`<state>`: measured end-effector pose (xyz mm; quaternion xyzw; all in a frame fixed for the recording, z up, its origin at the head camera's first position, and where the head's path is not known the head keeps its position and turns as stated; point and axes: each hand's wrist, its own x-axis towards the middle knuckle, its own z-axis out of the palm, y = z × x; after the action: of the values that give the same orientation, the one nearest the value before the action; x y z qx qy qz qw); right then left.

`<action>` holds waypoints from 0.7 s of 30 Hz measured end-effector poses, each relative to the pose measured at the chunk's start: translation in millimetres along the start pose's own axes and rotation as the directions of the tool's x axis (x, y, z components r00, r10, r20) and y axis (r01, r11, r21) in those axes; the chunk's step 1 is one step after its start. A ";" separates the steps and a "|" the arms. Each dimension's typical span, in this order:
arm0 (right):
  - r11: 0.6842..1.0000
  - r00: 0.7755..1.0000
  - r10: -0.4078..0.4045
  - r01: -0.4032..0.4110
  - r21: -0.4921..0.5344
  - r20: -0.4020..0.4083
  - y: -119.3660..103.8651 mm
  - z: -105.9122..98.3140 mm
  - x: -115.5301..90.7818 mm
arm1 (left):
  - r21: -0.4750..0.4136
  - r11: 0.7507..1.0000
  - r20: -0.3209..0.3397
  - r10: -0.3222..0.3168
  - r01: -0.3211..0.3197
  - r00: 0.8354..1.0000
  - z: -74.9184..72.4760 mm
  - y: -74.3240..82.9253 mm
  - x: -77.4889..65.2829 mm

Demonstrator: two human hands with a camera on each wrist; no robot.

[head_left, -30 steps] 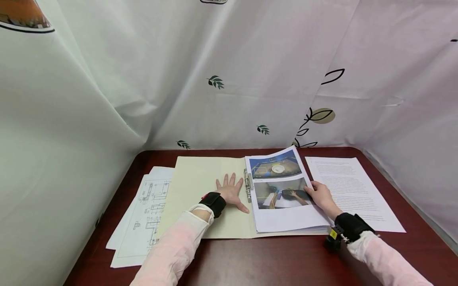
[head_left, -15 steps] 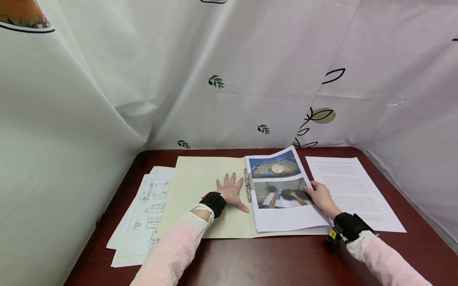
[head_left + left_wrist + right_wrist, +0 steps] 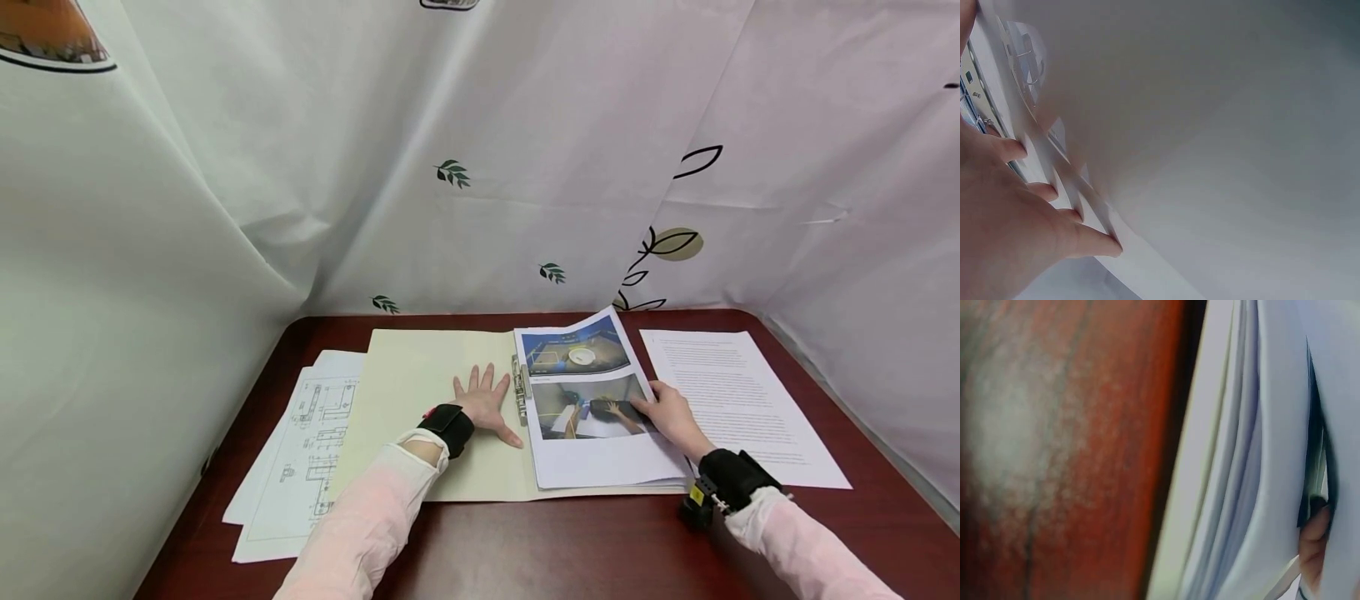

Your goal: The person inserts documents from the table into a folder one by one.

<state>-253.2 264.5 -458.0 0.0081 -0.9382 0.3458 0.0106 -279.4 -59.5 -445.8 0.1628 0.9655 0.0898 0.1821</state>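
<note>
Slightly farther over the photo page [image 3: 588, 408], our right hand [image 3: 675, 421] has shifted its fingertips, pinching the page's right edge; our left hand [image 3: 486, 408] lies spread on the folder [image 3: 408, 375], well apart. An uneven pull could crease the page or skew the paper stack [image 3: 1250, 425]. That stack fills the folder's right half; whether the metal clip [image 3: 519, 392] secures it, we cannot tell.

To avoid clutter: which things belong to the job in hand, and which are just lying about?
Likely in the job:
cream folder, under left hand
metal clip
photo page, held by right hand

Apparently lying about:
line drawings, left
text sheet, right
</note>
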 end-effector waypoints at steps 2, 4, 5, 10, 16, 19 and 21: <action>1.000 1.000 0.009 -0.009 -0.017 0.018 -2.4 0.8 -0.6 | 0.002 1.000 -0.001 0.000 0.000 1.000 0.1 0.1 -0.4; 0.999 0.999 0.022 -0.021 -0.031 0.029 -4.8 1.7 -1.0 | 0.003 1.000 -0.002 0.000 0.000 1.000 0.4 0.0 -0.2; 0.999 0.999 0.028 -0.027 -0.036 0.034 -5.9 2.1 -1.4 | 0.002 1.000 -0.002 0.000 0.000 1.000 0.6 -0.1 0.1; 0.997 0.999 0.045 -0.044 -0.066 0.026 -11.1 2.3 -4.6 | 0.003 1.000 -0.001 -0.003 0.003 1.000 1.1 -0.6 1.9; 0.996 0.999 0.033 -0.030 -0.088 0.030 -12.3 0.1 -5.9 | 0.011 1.000 0.002 -0.003 0.003 1.000 1.0 -0.1 2.3; 0.996 0.999 0.029 -0.026 -0.083 0.036 -12.0 -0.6 -6.1 | 0.014 1.000 0.003 -0.004 0.004 1.000 1.0 -0.1 2.1; 0.996 0.999 0.027 -0.024 -0.082 0.041 -11.4 -0.7 -6.4 | 0.015 1.000 0.003 -0.005 0.005 1.000 0.8 0.0 2.1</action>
<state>-246.5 256.3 -450.2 0.0031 -0.9516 0.3071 -0.0133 -280.9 -58.7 -447.2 0.1618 0.9663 0.0819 0.1825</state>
